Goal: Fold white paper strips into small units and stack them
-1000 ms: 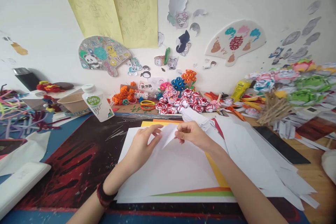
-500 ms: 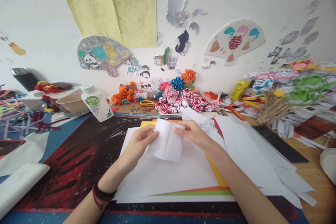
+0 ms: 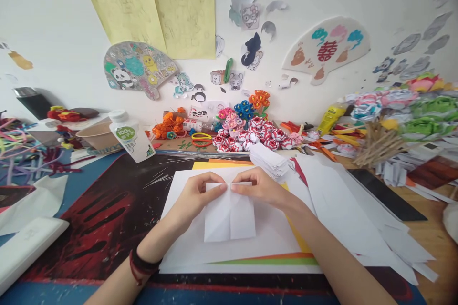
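Note:
A small square of white paper (image 3: 230,221) with creases down its middle and across it is held between both hands, just over a stack of larger sheets. My left hand (image 3: 198,195) pinches its top edge near the centre, thumb and fingers pressed together. Close beside it, my right hand (image 3: 259,188) pinches the same edge, the two thumb tips nearly touching. Under the square lies a large white sheet (image 3: 186,248), with yellow, orange and green sheets showing at its edges.
A white bottle (image 3: 132,136) stands at the back left, beside a paper bowl (image 3: 100,134). Red-and-white paper flowers (image 3: 270,133) line the back. White strips (image 3: 339,200) and a black slab (image 3: 386,195) lie at right. A white case (image 3: 30,252) sits at left.
The paper square has come down and nearer to me and is now held straighter. Both hands have moved their grips together at the middle of its top edge. The view has shifted slightly.

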The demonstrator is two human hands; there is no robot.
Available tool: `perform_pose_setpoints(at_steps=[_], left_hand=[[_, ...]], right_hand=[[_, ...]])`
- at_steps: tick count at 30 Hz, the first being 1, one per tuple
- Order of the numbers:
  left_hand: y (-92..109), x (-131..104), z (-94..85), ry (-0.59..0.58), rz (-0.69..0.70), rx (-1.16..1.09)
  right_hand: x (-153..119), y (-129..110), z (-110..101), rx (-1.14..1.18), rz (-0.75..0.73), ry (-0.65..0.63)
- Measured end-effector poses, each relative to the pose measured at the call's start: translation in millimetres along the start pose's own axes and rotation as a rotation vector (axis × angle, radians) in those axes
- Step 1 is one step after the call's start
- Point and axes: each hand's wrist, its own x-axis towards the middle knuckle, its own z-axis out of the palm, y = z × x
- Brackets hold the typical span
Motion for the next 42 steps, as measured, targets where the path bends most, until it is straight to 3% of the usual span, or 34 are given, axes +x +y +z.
perform_pose_setpoints(at_steps=[8,20,31,37,42], left_hand=[[1.9,0.0,2.3,0.008,0.032,0.203],[2.5,0.3,3.2,-0.006,0.128,0.328],[3.4,-4.2,7.6,0.069,0.220,0.392],[1.1,-3.2,4.3,0.113,0.240,0.336],[0.9,0.3,-3.3,0.081,0.212,0.307]], right_hand=[[0.7,0.7,2.2,-0.007,0.024,0.000],[-0.1,1.4,4.4,-0.025,0.006,-0.009],[3.0,8.7,12.6,0.124,-0.044,0.096],[1.3,4.3,9.3,0.037,-0.056,0.198],[-0.4,1.4,1.0,0.034,-0.051,0.246]])
